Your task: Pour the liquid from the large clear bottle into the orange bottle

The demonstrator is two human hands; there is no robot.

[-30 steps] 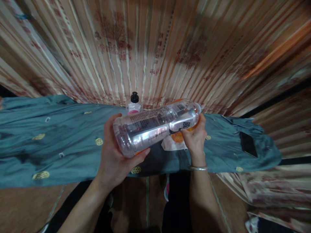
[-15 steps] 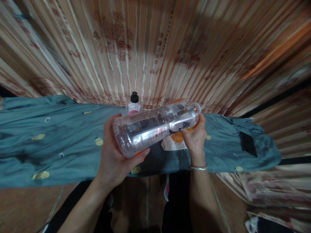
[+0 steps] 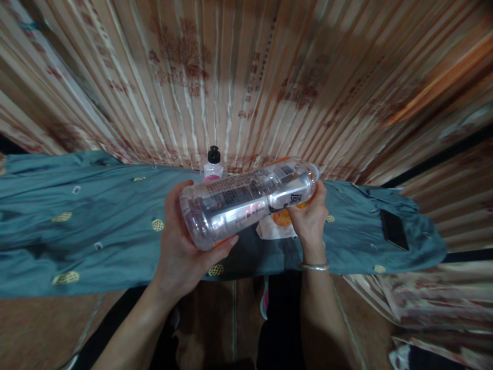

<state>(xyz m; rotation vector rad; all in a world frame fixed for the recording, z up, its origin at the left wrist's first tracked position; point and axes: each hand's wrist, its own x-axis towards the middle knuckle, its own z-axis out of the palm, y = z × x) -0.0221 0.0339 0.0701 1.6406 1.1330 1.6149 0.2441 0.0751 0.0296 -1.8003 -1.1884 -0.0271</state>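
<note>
A large clear plastic bottle [image 3: 246,200] with a printed label lies nearly sideways in the air, its narrow end tilted up to the right. My left hand [image 3: 181,241] cups the wide base from below, thumb along the near side. At the neck end my right hand [image 3: 310,213] grips the underside, its fingers partly hidden behind the bottle. Below and behind the bottle, a white packet with orange print [image 3: 279,226] rests on the cloth, partly covered. A small bottle with a black cap [image 3: 213,162] stands farther back, its lower part hidden.
A blue-green cloth with yellow pineapples [image 3: 115,231] covers the long narrow surface before me. On its right side lies a dark phone [image 3: 393,229]. A pleated patterned curtain [image 3: 239,77] hangs right behind. Folded fabric [image 3: 435,303] is at the lower right.
</note>
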